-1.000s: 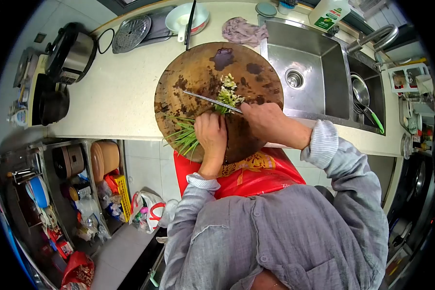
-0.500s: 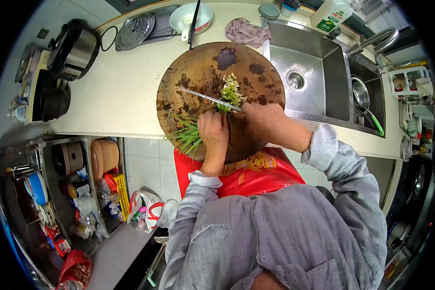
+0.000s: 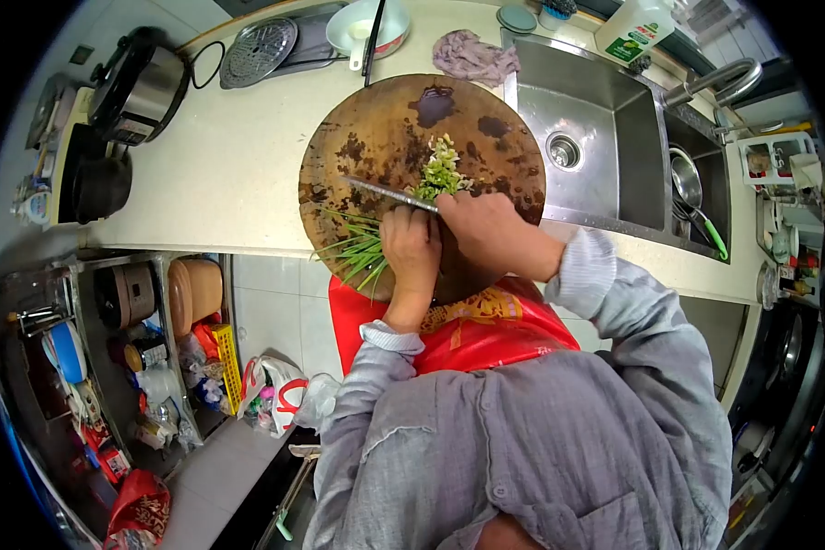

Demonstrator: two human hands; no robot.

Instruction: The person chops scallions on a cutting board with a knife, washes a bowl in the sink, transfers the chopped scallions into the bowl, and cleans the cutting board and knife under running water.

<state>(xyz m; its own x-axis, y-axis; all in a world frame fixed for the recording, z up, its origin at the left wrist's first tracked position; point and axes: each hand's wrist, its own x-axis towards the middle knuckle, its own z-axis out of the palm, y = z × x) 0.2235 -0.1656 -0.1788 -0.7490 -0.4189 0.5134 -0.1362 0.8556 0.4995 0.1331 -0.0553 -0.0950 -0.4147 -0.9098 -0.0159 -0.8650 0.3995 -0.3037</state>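
Observation:
On a round wooden chopping board [image 3: 339, 147] lies a small heap of chopped spring onions [image 3: 442, 170], pale at the top and greener near the blade. My right hand [image 3: 486, 227] is closed round the handle of a kitchen knife [image 3: 390, 191], whose blade points left across the board. Just below the blade, my left hand [image 3: 411, 247] presses down with bent fingers on a bunch of spring onions [image 3: 357, 247]. Their long green ends stick out to the left, over the board's lower edge. The held ends are hidden under the fingers.
A steel sink [image 3: 573, 105] adjoins the board on the right, with a cloth [image 3: 474, 58] at its far left corner. Behind the board stand a white bowl [image 3: 390, 23] and dark chopsticks [image 3: 373, 41]. A rice cooker [image 3: 142, 92] sits far left.
The knife and my right hand have shifted slightly left and down towards my left hand. The chopped heap appears spread a little wider near the blade.

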